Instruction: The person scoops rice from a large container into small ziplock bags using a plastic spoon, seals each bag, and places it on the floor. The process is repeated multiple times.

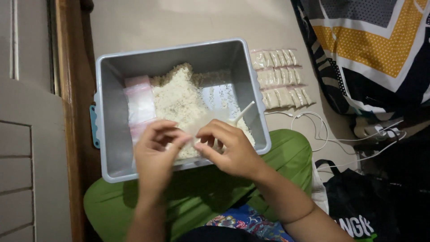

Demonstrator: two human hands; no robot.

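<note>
Fingers (pixel 179 139) of the left hand (pixel 154 157) curled in and pinching, fingers of the right hand (pixel 230 150) pinched to meet them, both closed on a small clear bag (pixel 190 142) held low over the near end of the grey bin (pixel 179 56). Mostly hidden behind the knuckles, that bag, so no telling how full. Resting on a green cushion (pixel 286 154) across the lap, with a patch of bright patterned cloth (pixel 244 222) nearest of all.

Just past the hands, inside the bin: 1 heap of white rice (pixel 177 96), 1 white scoop (pixel 239 115) with its handle slanting up toward the right wall, 1 loose stack of empty clear bags (pixel 139 103) with pink strips lying at the left.

Risk from here, by the look of it: a loose pinch or a tilted bag mouth, and grains spilling; over the bin, no harm, but past the near rim, straight onto the cushion. A nudge to the bin on that soft perch could tip it too.

Farther out, on the floor right of the bin, 3 rows of filled packets (pixel 280 78), about 5 to a row, roughly 15 in all. Beyond those, white cables (pixel 313 123), a black bag (pixel 358 210), and a dark blanket with yellow chevrons (pixel 371 45) at the far right.
</note>
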